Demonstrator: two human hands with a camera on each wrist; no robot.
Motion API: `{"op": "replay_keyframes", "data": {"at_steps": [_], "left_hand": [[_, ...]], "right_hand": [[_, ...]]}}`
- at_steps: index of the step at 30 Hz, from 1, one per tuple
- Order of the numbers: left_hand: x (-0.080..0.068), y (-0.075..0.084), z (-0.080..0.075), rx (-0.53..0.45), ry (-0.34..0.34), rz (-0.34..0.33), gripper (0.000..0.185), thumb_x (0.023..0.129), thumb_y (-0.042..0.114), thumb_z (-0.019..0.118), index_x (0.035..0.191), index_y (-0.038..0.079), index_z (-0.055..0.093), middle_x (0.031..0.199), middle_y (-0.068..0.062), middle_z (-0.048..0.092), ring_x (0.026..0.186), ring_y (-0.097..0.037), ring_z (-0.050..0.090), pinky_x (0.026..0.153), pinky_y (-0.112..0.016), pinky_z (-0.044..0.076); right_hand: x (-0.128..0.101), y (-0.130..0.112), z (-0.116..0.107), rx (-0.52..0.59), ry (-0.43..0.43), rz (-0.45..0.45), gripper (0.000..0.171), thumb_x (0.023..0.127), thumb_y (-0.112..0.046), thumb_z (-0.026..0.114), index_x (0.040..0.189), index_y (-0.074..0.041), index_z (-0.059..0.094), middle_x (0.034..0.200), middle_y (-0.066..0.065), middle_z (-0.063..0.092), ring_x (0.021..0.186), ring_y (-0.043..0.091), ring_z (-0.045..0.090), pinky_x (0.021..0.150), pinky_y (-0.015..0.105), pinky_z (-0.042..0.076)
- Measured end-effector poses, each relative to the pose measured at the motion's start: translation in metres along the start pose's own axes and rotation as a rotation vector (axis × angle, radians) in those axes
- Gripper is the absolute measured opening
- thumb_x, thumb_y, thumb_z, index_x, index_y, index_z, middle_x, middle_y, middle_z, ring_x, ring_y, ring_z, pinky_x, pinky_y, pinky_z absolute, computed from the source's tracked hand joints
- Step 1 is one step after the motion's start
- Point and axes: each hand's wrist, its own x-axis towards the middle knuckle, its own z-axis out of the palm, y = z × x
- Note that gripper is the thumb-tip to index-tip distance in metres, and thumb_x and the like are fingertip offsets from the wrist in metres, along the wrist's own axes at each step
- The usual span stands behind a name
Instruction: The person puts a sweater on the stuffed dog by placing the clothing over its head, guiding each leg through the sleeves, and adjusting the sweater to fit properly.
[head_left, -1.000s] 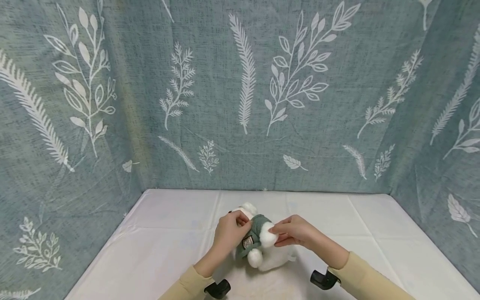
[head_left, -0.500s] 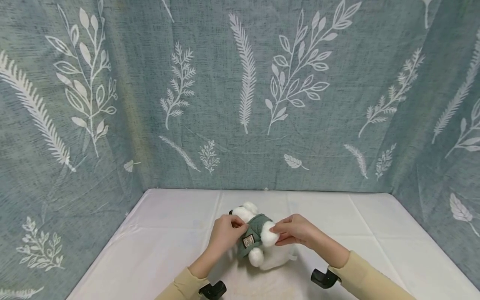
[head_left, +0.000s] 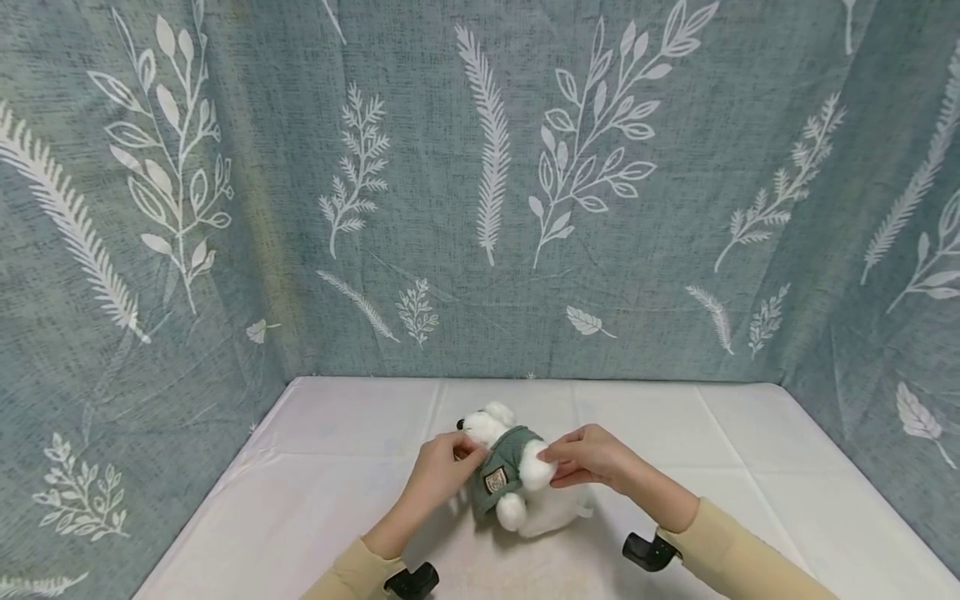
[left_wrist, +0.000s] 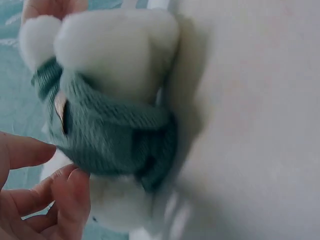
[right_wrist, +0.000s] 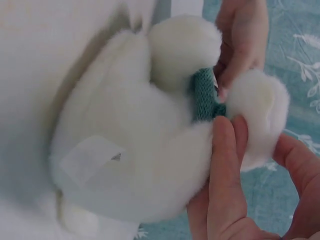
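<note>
A: White cloth covers the worktop (head_left: 315, 492), and we've got the plush bear (head_left: 542, 510) lying on it, mid-worktop, near the front edge.

B: We see its green sweater (head_left: 504, 463). Right hand (head_left: 588, 458), fingers (right_wrist: 226, 165) clamped on a paw; left hand (head_left: 444, 468), fingers (left_wrist: 70, 192) pinching the sweater's edge.

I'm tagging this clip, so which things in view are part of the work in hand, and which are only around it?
In hand:
- white plush toy bear
- its green knitted sweater
- left hand, pinching the sweater
- right hand, holding the bear's paw

Only around:
- white tablecloth
- blue-grey leaf-print curtain
</note>
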Motion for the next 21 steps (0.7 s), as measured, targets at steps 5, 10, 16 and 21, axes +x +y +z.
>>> {"op": "replay_keyframes", "data": {"at_steps": [5, 10, 16, 21], "left_hand": [[-0.003, -0.013, -0.007, -0.106, -0.136, -0.104, 0.021, 0.09, 0.017, 0.062, 0.079, 0.001, 0.069, 0.063, -0.009, 0.064, 0.046, -0.012, 0.056, 0.045, -0.03, 0.051], [-0.008, -0.02, -0.009, -0.343, -0.328, -0.199, 0.024, 0.091, 0.012, 0.059, 0.092, -0.011, 0.067, 0.071, -0.015, 0.068, 0.052, -0.009, 0.061, 0.054, -0.029, 0.056], [-0.01, -0.026, -0.002, -0.532, -0.467, -0.251, 0.031, 0.09, 0.011, 0.051, 0.103, -0.015, 0.062, 0.078, -0.008, 0.068, 0.064, -0.01, 0.064, 0.065, -0.026, 0.057], [-0.01, -0.028, 0.011, -0.653, -0.506, -0.28, 0.021, 0.087, 0.008, 0.051, 0.093, -0.009, 0.063, 0.077, -0.004, 0.066, 0.069, -0.011, 0.065, 0.069, -0.025, 0.057]], "right_hand": [[-0.001, -0.001, -0.005, -0.014, -0.015, -0.015, 0.034, 0.085, -0.016, 0.069, 0.107, 0.01, 0.065, 0.078, 0.006, 0.066, 0.069, 0.013, 0.068, 0.073, 0.031, 0.058], [-0.003, -0.005, -0.012, -0.047, -0.033, -0.081, 0.031, 0.085, -0.021, 0.07, 0.103, 0.006, 0.068, 0.081, 0.006, 0.069, 0.073, 0.011, 0.067, 0.074, 0.029, 0.057], [0.003, -0.009, -0.011, -0.173, 0.162, -0.13, 0.034, 0.085, -0.027, 0.07, 0.105, 0.0, 0.067, 0.099, 0.007, 0.07, 0.088, 0.016, 0.067, 0.078, 0.033, 0.056], [0.013, -0.007, -0.002, -0.346, 0.287, -0.151, 0.035, 0.086, -0.036, 0.069, 0.106, -0.007, 0.069, 0.101, 0.004, 0.07, 0.093, 0.018, 0.065, 0.079, 0.036, 0.054]]}}
